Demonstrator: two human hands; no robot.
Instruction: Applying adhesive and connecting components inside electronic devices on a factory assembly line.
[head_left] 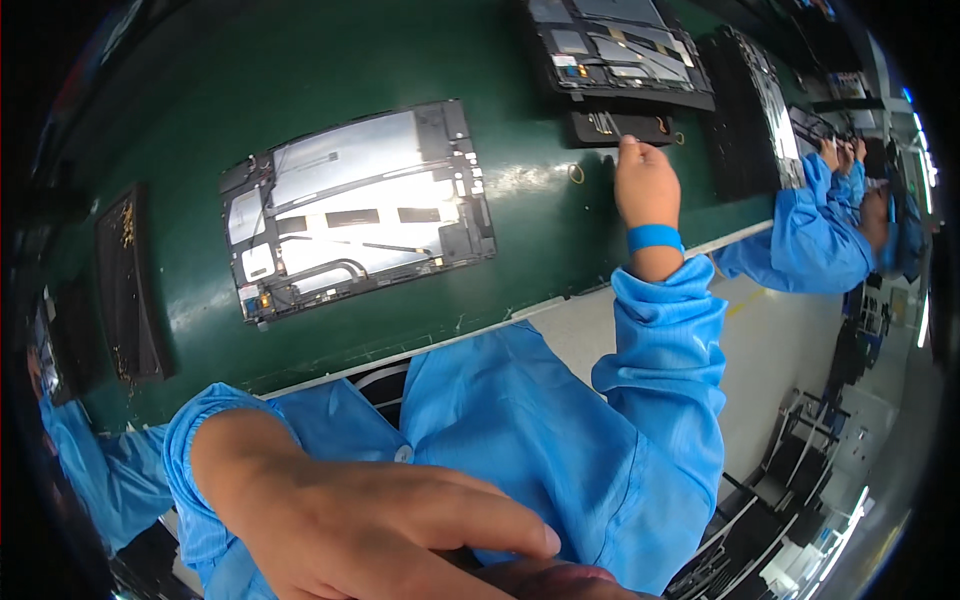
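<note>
My right hand (648,188), with a blue band around its wrist, reaches over the green bench at the right. Its fingers are pinched together on a thin metal tool (614,126), whose exact kind I cannot make out. The tool's tip is over a small black tray (652,130) holding small parts. My left hand (370,520) is raised close to the camera, fingers stretched out and holding nothing. An opened flat electronic device (350,215) with silvery panels, black cables and small boards lies on the bench in front of me.
A second opened device (620,50) sits on black foam behind the tray. Dark foam pieces (735,110) stand further right, and a long black foam tray (135,290) with small golden bits lies left. Rubber bands (576,174) lie nearby. A co-worker's blue sleeve (810,235) is at right.
</note>
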